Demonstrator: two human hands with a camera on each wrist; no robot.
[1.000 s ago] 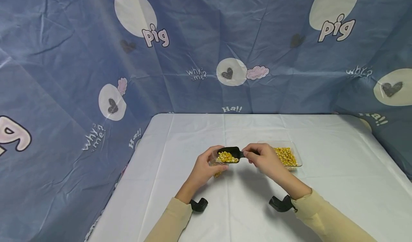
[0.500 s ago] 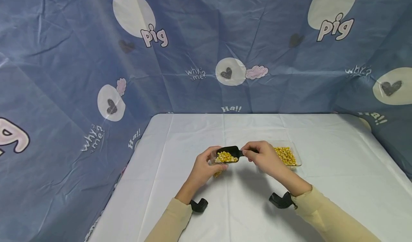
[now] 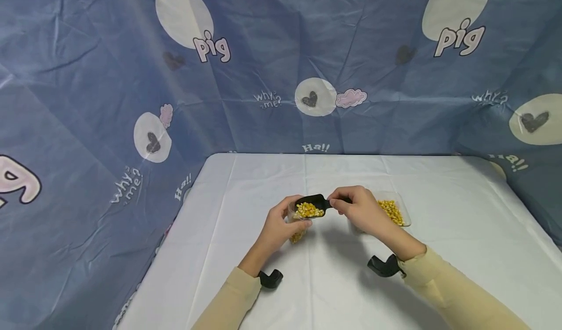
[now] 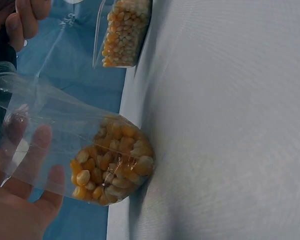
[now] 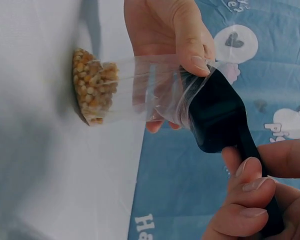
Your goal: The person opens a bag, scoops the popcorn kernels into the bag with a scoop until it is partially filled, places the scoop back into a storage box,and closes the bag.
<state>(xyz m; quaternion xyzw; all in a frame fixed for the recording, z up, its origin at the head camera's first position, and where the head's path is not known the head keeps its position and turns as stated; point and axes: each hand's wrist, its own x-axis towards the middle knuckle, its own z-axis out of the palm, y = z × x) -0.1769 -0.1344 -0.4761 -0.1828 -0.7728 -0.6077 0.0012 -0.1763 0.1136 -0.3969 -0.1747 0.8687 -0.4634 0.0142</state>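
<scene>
My left hand (image 3: 279,225) grips a clear plastic bag (image 4: 60,120) near its mouth, fingers and thumb around it. Corn kernels (image 4: 112,165) fill the bottom of the bag, which hangs at the tablecloth. With my right hand (image 3: 360,208) I pinch the handle of a black scoop (image 5: 220,112). More kernels (image 3: 309,210) lie in the scoop. Its front edge sits at the bag's mouth, partly inside it in the right wrist view. Behind my right hand and forearm stands a clear rectangular container (image 3: 406,208) with corn in it, partly hidden.
A white cloth (image 3: 254,184) covers the table. Blue printed fabric (image 3: 246,67) rises behind it and at both sides. A black wrist camera mount (image 3: 270,279) sits below my left wrist, another black mount (image 3: 383,265) below my right.
The scoop and my right hand have risen slightly. More of the bag shows below my left hand. The corn in the scoop looks much the same.
</scene>
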